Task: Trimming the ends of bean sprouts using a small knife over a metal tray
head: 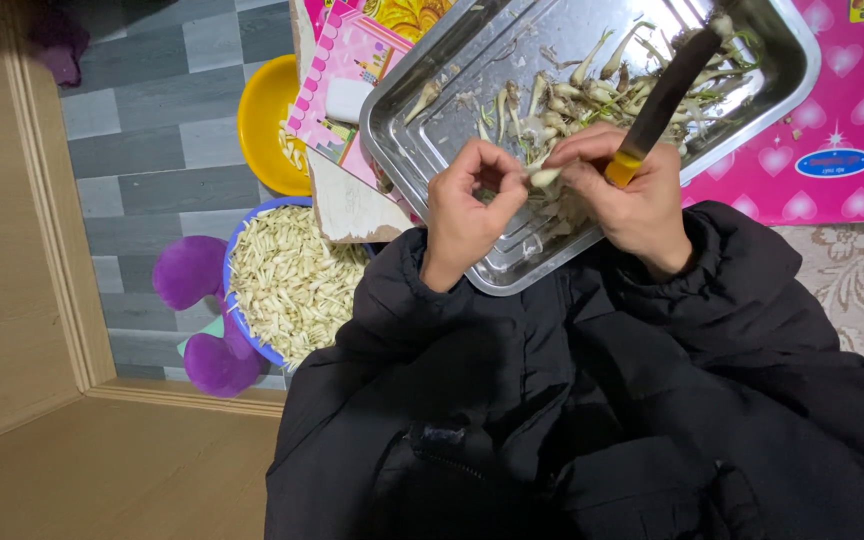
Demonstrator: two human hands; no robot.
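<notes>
Both hands are over the near edge of the steel tray (397, 120): left hand (467, 205) is pinched shut on a small white bulb (545, 177), and right hand (632, 195) is wrapped around a yellow-handled knife (664, 100) while its fingertips grip the same bulb. Blade's pointing away, but with fingers this close a slip looks like it could nick the left thumb, or flick the bulb into the lap.

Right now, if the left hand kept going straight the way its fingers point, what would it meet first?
Probably the small white bulb pinched between both hands, then the right hand holding the knife; depth is unclear.
</notes>
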